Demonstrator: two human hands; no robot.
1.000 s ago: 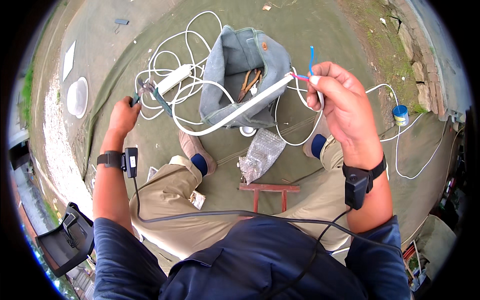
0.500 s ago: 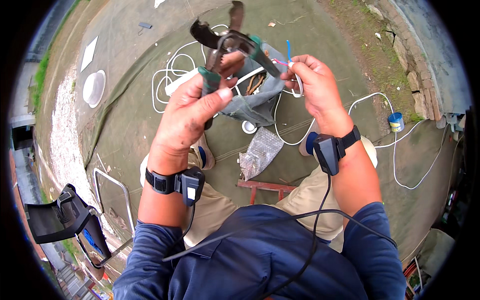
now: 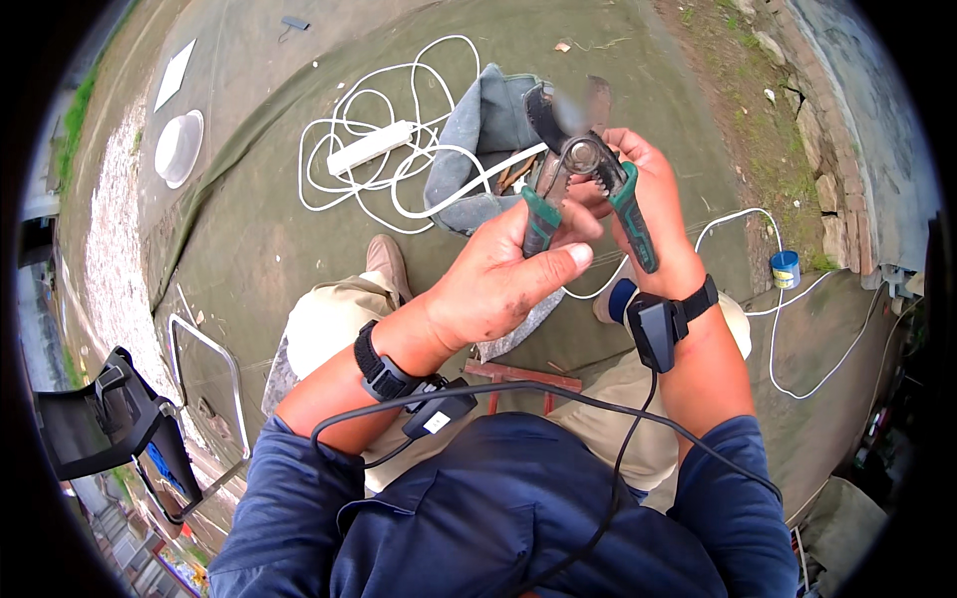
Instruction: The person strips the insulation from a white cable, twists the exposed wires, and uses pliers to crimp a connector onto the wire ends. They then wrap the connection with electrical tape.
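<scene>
Cutters (image 3: 581,152), green-handled, are held up in the left hand (image 3: 498,279), above the ground sheet (image 3: 289,254) and in front of the right hand (image 3: 658,194). The left hand is closed about one grip, its thumb lying below the tool; the second grip stands off to the side, so the handles are spread. The jaws point away from the wearer and are parted – the area between them is blurred.

The right hand is bent behind the tool. Its fingertips are largely hidden, and what they hold cannot be told. A white cable (image 3: 520,159) rises across the bag (image 3: 469,130) and passes out of sight behind the cutters.

The bag is grey, stands open and is partly covered by the tool; brownish handles (image 3: 513,179) show inside it. Left of the bag, a white power strip (image 3: 369,148) lies on the sheet among loose loops of cable. Well to the right stands a blue tin (image 3: 786,267), with white cord beside it.

Nearer the body, a red frame (image 3: 523,377) sits between the legs. Both wrists carry strapped black devices (image 3: 658,334) – a black cord (image 3: 538,389) crosses between them.
</scene>
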